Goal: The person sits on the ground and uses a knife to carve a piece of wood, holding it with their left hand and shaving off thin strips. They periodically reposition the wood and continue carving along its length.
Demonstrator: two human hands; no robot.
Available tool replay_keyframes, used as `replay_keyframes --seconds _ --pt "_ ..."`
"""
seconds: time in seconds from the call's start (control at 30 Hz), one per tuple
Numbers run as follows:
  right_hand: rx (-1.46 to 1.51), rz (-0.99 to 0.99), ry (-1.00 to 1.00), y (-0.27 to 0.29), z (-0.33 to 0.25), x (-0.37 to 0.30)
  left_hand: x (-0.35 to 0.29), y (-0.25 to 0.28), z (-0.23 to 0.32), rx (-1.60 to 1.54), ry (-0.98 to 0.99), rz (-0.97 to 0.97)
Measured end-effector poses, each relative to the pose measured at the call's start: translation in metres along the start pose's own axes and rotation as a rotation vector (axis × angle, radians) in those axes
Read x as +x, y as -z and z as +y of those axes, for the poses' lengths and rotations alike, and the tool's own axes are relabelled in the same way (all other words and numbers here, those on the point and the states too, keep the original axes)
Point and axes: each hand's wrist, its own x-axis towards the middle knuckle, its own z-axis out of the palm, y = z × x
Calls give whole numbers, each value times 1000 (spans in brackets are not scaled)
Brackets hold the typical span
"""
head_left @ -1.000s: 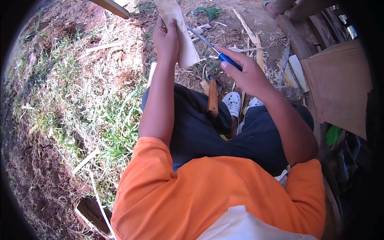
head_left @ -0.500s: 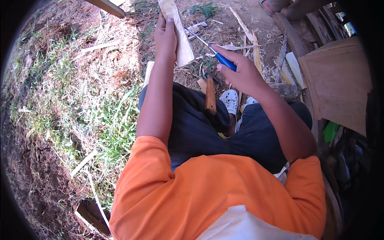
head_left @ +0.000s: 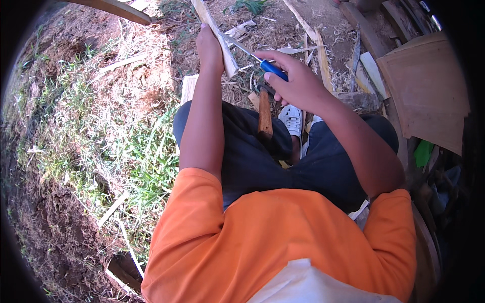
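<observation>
Bare earth (head_left: 149, 96) littered with wood shavings lies under a seated person in an orange shirt (head_left: 278, 237). Just before twelve o'clock, the left hand (head_left: 209, 48) grips a pale strip of wood (head_left: 223, 47), thumb along its edge; its fingers are mostly hidden, and the strip's far end is cut off by the upper rim. At one o'clock, the right hand (head_left: 295, 83) curls round a blue-handled tool (head_left: 275, 71), pinched between thumb and forefinger. Its thin metal blade slants toward ten o'clock, up to the wood; whether it touches, I cannot tell, and the tip is hard to make out. Just below that hand, a hammer (head_left: 265, 113) stands handle toward six o'clock, its dark head partly hidden. Near it, dark trousers (head_left: 252, 174) half cover a white shoe (head_left: 291, 121). Farther out, grass (head_left: 146, 174) grows at nine o'clock; toward three, brown sheets (head_left: 424, 91) lean above shadowed, unreadable clutter.
</observation>
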Motion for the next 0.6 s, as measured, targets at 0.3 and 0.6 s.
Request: replay_keyframes --seconds 0.3,0.6 --pt "-208 251 385 -12 33 19 5 -10 -11 -140 39 -28" --pt "-231 172 310 -3 23 13 9 -10 -17 -24 -84 17"
